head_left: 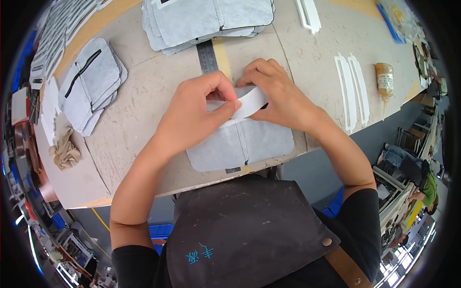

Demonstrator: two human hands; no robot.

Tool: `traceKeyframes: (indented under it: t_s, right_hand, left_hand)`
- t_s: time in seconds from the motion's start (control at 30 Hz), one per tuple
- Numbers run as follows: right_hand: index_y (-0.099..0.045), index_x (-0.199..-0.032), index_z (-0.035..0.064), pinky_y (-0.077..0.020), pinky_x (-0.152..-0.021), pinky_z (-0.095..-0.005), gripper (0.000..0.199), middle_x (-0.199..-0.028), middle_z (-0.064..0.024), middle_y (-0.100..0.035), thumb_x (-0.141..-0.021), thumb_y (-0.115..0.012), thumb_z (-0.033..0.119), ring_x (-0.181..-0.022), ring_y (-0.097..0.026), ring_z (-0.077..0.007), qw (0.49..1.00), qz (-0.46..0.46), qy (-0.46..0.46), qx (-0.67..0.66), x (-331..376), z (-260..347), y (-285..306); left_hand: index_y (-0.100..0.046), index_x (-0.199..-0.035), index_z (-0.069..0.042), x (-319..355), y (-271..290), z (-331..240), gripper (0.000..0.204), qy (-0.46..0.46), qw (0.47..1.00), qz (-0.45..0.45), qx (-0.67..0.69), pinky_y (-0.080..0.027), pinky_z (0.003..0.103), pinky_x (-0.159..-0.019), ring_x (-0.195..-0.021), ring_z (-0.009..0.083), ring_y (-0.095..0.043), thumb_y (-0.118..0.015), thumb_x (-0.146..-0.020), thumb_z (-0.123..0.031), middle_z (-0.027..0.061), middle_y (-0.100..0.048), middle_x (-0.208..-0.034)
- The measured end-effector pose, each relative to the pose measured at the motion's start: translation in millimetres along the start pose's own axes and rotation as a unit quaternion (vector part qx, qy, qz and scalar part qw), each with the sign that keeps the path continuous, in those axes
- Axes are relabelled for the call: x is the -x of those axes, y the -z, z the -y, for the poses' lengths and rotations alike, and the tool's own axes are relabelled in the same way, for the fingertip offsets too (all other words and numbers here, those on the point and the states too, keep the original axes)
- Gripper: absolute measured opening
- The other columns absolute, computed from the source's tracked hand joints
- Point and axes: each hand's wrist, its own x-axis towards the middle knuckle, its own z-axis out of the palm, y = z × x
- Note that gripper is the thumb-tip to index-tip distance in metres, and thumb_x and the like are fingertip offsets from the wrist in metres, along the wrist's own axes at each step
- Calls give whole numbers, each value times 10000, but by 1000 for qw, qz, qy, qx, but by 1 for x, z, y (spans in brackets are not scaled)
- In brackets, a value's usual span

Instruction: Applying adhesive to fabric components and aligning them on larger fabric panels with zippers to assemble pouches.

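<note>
hands (194,108) hold white strip (250,105); seemingly paper

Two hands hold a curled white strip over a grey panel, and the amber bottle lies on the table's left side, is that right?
Not quite: in the head view, the amber bottle lies on the right side of the table. The left hand and right hand do hold a curled white strip over a grey panel.
</note>
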Motion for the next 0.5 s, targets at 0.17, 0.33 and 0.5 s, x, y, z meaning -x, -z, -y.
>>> traceKeyframes:
  t_s: [0.17, 0.33, 0.5]
  right_hand:
    - [-651, -1052, 52, -449, -890, -371, 440, -1101, -81, -562, -649, -824, 87, -1037, -501, -299, 986, -110, -33, -123, 23, 8, 5]
    - [-679, -1014, 50, -456, -816, -373, 348, -1020, -75, -595, -680, -769, 23, -958, -548, -273, 985, -147, 63, 67, 56, 1, 0]
    - [-689, -1008, 36, -461, -791, -370, 312, -1026, -64, -609, -701, -741, 23, -945, -566, -258, 975, -151, 75, 143, 60, 2, -10]
  left_hand:
    - [-576, -1013, -25, -4, -2, 18, 186, 24, 998, -32, -54, -441, 234, -789, -780, 68, -532, -680, -859, -39, -10, -596, -819]
    - [-565, -1150, -13, -10, -4, 9, 317, 66, 997, -1, -49, -439, 225, -764, -747, 63, -520, -686, -861, -58, -12, -581, -763]
    - [-609, -1100, -5, -20, -11, 10, 280, 63, 991, 10, -114, -450, 228, -728, -717, 73, -528, -706, -866, -124, 2, -599, -729]
